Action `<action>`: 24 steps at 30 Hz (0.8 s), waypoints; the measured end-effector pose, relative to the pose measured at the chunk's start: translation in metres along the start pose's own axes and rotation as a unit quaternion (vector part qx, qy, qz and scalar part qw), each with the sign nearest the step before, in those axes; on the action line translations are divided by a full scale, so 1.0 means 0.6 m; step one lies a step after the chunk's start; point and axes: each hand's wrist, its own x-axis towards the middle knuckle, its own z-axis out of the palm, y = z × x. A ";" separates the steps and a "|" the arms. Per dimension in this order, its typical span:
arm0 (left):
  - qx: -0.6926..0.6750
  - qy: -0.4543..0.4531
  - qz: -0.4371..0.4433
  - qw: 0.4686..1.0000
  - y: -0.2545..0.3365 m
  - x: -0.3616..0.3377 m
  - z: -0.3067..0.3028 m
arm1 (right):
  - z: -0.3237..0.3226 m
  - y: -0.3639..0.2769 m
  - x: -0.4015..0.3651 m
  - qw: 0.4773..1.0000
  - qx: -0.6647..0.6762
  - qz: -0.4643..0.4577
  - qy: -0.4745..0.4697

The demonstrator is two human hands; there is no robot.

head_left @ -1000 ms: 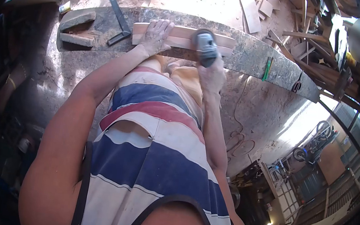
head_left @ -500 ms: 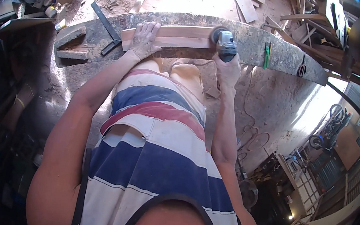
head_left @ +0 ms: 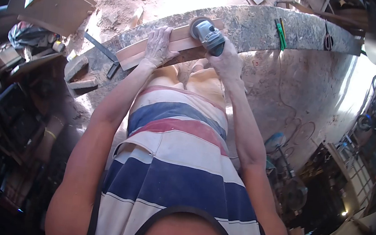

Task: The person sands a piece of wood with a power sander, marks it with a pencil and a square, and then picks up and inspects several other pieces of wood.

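Note:
Two light-brown wooden strips (head_left: 132, 57) lie side by side on a worn workbench (head_left: 251, 24). My left hand (head_left: 160, 46) presses down over them, fingers across the top and thumb at the near edge. An angle grinder (head_left: 209, 36) with a round disc sits over the strips toward their right part, its disc overlapping the wood. My right hand (head_left: 226, 62) is wrapped round the grinder's body from the near side, hiding part of it.
A metal square (head_left: 102, 50) and wood blocks (head_left: 80, 71) lie at the bench's left. A green-handled tool (head_left: 280, 36) and scissors (head_left: 329, 41) lie to the right. A cord (head_left: 281, 89) trails over the dirt floor. Cut boards (head_left: 53, 9) are stacked at the upper left.
My right hand has moved the grinder leftward along the strips, away from their right end and closer to my left hand. My left hand stays on the wood. The camera view has turned.

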 end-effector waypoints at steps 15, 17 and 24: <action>0.004 0.009 0.021 1.000 0.004 0.001 -0.002 | -0.044 0.049 0.038 0.988 -0.087 0.063 0.112; 0.013 0.001 0.016 1.000 0.004 0.002 -0.002 | -0.037 0.049 0.026 0.993 -0.017 0.076 0.087; 0.020 -0.017 0.005 1.000 0.004 0.002 0.000 | 0.007 0.035 -0.039 0.999 0.024 -0.004 0.049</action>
